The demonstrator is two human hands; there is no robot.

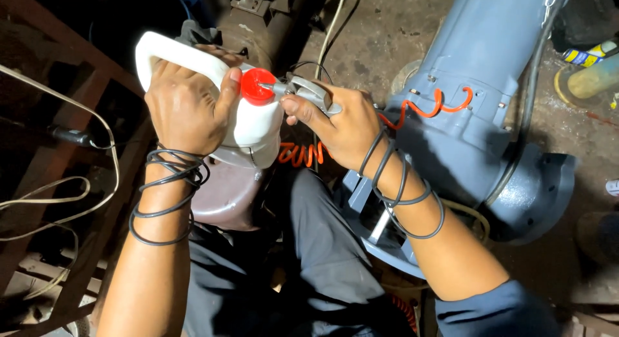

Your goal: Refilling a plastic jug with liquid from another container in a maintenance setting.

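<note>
Left hand (187, 105) is clenched around the handle of a white plastic jug (248, 127), held over the lap, thumb against its red cap (258, 86). Right hand (342, 124) grasps a metal air blow gun (308, 92), nozzle touching the cap. Risk: air could spatter the contents, and loose black rubber rings (169, 182) on both wrists could snag the orange coiled hose (425, 108). Beyond: grey motor housing (477, 85), stained concrete floor (387, 34), dim workshop.

The left hand (184, 108) grips a white jug (251, 127) by its handle, and the right hand (342, 127) holds a metal air gun (303, 90) at the jug's red cap (256, 87).
</note>
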